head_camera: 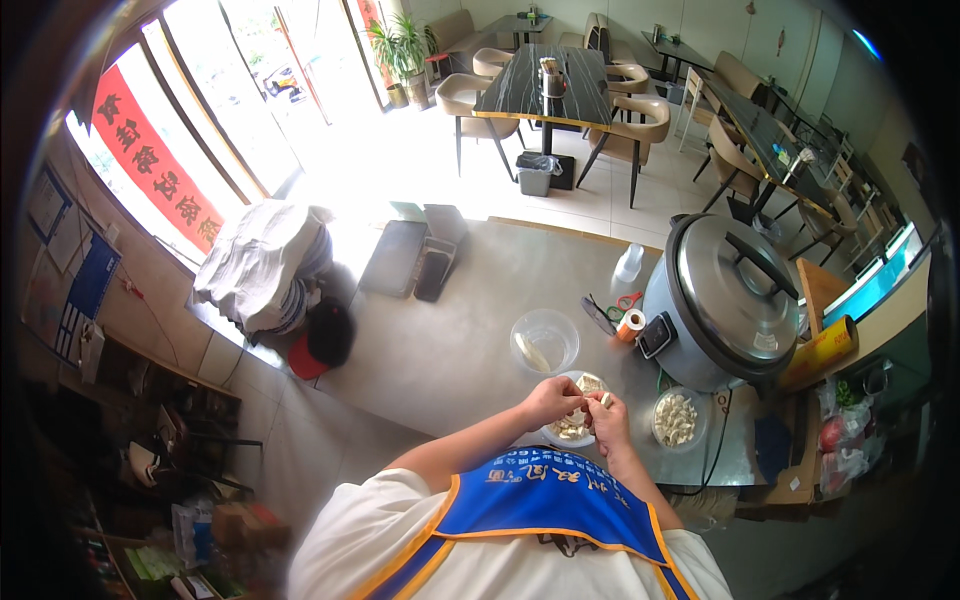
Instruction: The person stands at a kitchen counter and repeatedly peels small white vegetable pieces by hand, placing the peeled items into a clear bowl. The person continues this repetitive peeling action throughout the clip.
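Observation:
Over a clear plastic bowl (582,444), my two hands meet at the fingertips. Between the fingers of my right hand (611,426) sticks out a pale stick-like piece of food (606,400), perhaps mushroom. My left hand (551,403) pinches at the same spot, though the fingers partly hide what they grip. Pale pieces (568,429) lie in the bowl beneath. Just beyond stands another clear bowl (559,336) with one long pale piece (531,354) inside. To the right, a round tub (703,421) holds many small cut pale pieces (675,418).
A large rice cooker (731,300) stands on the metal counter (442,352) at right. Near it are scissors (624,304), an orange-and-white roll (631,324) and a plastic cup (629,262). Farther left sit a scale (394,259), a cap (326,337) and cloth-covered stacked bowls (262,255).

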Available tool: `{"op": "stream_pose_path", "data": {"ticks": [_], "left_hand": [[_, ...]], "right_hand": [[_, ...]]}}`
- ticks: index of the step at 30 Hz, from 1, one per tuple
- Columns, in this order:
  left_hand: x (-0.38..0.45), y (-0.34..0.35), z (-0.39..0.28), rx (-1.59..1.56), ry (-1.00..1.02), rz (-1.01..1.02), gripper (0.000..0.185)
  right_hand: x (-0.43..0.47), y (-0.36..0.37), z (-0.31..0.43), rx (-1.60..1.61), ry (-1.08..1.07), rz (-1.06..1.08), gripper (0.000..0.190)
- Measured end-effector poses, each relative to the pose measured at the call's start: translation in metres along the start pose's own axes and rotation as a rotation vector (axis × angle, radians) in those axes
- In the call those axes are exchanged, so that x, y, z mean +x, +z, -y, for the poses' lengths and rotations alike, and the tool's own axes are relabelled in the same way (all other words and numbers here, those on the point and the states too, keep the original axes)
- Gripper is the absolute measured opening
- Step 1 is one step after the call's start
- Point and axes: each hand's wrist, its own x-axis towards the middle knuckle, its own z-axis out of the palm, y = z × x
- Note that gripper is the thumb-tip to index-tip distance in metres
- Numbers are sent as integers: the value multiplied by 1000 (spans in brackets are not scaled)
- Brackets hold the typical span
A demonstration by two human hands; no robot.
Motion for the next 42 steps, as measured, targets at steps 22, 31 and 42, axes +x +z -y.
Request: {"op": "stream_pose_path", "data": {"ticks": [22, 31, 42], "left_hand": [[12, 1, 36, -303, -191, 27, 16], [8, 2, 25, -136, -113, -65, 21], [5, 4, 14, -129, -173, -39, 21]], "right_hand": [[1, 9, -11, -373, -117, 24, 11], [13, -5, -10, -439, -126, -63, 12], [-7, 20, 15, -775, -452, 4, 19]]}}
